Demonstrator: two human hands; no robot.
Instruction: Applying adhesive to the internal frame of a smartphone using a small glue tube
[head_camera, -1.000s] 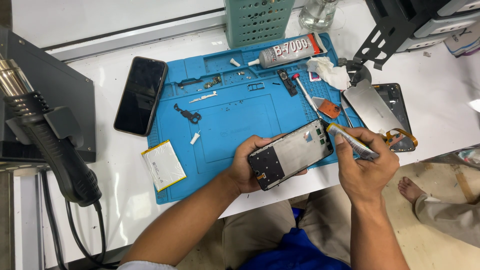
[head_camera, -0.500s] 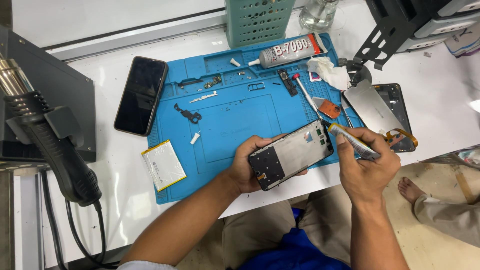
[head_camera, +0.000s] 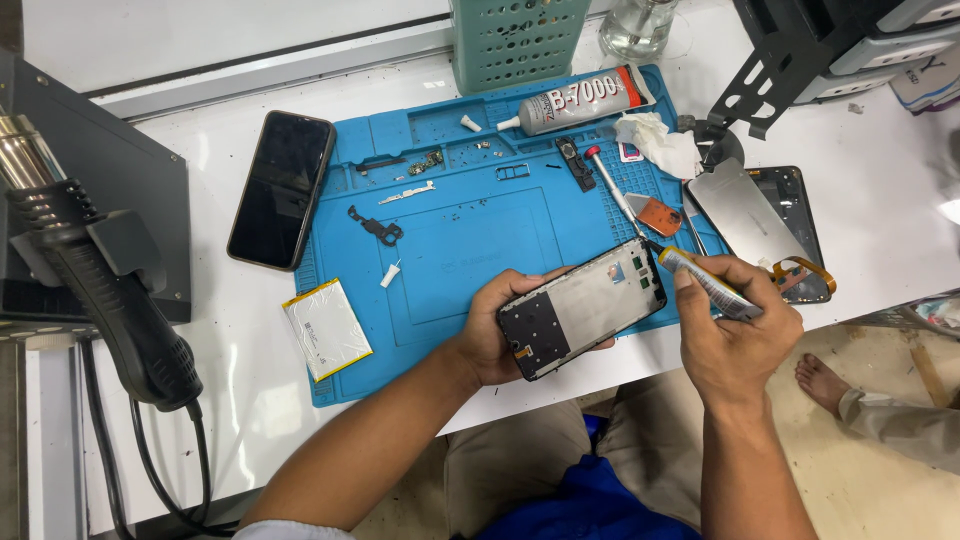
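My left hand (head_camera: 492, 338) grips an opened phone frame (head_camera: 585, 306), tilted, inner side up, over the front edge of the blue work mat (head_camera: 470, 230). My right hand (head_camera: 735, 335) holds a small glue tube (head_camera: 706, 283) with its tip at the frame's top right corner. A larger glue tube (head_camera: 580, 102) lies at the back of the mat. A screwdriver (head_camera: 612, 188) with a red end and an orange pick (head_camera: 658, 214) lie to the right on the mat.
A black phone (head_camera: 281, 188) lies left of the mat, and a flat battery (head_camera: 325, 329) rests at the mat's front left. A removed screen (head_camera: 765, 228) with a flex cable lies right. A hot air gun (head_camera: 110, 290) hangs at left. Small parts and screws dot the mat. A green basket (head_camera: 518, 40) stands behind.
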